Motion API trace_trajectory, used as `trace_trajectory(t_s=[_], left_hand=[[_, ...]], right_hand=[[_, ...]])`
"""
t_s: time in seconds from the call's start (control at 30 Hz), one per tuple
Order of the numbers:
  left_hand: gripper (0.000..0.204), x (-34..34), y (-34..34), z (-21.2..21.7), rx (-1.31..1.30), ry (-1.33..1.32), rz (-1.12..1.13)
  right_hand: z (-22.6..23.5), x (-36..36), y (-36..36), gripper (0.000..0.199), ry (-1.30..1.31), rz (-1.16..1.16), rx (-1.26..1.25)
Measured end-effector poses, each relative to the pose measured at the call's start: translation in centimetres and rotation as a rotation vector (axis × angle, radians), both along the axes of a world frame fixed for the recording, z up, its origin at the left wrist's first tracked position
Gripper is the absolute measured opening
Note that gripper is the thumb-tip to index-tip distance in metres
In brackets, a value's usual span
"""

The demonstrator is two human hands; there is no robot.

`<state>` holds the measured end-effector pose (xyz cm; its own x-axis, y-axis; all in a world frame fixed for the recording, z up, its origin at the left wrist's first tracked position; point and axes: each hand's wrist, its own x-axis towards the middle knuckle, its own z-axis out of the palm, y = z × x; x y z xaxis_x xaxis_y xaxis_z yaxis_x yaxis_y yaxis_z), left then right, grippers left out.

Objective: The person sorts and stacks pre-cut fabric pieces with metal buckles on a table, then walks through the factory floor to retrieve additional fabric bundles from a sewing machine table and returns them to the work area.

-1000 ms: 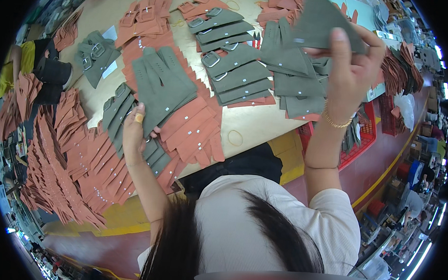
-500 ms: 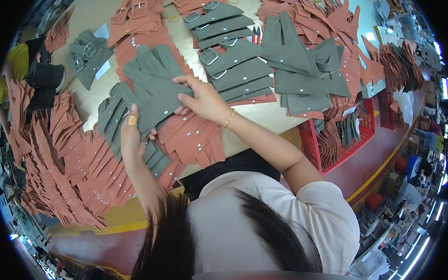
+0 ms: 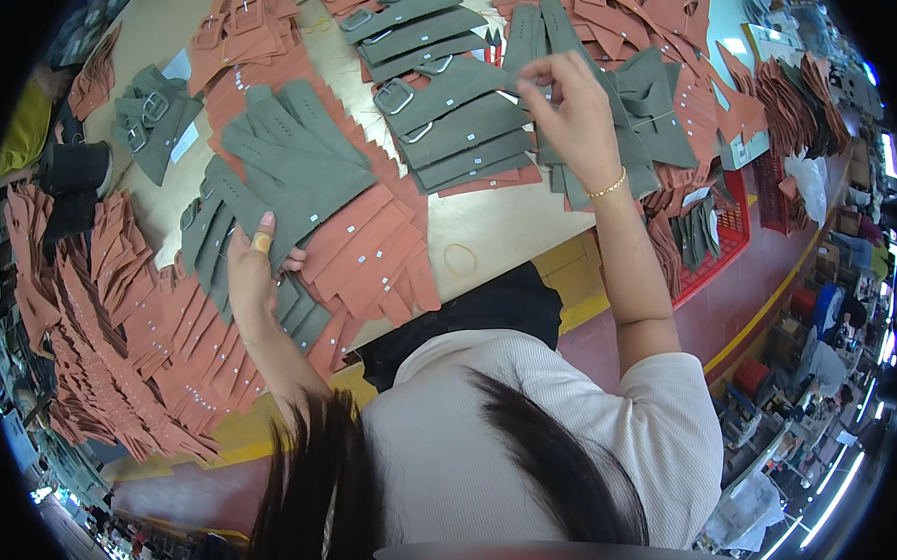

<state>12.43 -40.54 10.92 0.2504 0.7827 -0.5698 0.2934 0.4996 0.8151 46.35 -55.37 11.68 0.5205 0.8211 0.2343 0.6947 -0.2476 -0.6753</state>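
Note:
On the near left of the table, my left hand (image 3: 254, 274) grips the lower edge of a fan of grey-green leather strap pieces (image 3: 293, 168), thumb on top and fingers curled beneath. These pieces have rows of punched holes and small white labels. My right hand (image 3: 581, 116) is raised over the right side, thumb and forefinger apart, with nothing seen in it. It hovers by a pile of green leather pieces with long straps (image 3: 625, 138), partly hiding it. Just left of that hand lies a stack of green buckle pieces (image 3: 455, 120) with silver buckles.
Rust-coloured leather pieces (image 3: 151, 337) cover the table's left side, with more at the back. A small green buckle bundle (image 3: 150, 117) lies at far left. A rubber band (image 3: 460, 260) rests near the front edge. A red crate (image 3: 715, 254) stands at right.
My right hand has let go of the green strap pieces and moved right and away, over the other green pile. The left hand keeps its grip. The whole view has shifted slightly.

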Motion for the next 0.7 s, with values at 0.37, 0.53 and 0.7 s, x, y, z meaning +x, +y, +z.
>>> trace_trajectory(t_s=[0.37,0.53,0.7], left_hand=[[0.032,-0.4,0.0,-0.6,0.013,-0.011,-0.007],[0.032,-0.5,0.1,-0.8,0.008,-0.029,-0.008],[0.031,-0.4,-0.1,-0.8,0.014,-0.031,0.003]], right_hand=[[-5.2,-3.4,-3.7,0.018,-0.314,0.211,-0.125],[-7.1,-4.0,-5.2,0.014,-0.434,0.194,-0.088],[-8.8,-4.9,-5.8,0.014,-0.532,0.177,0.003]])
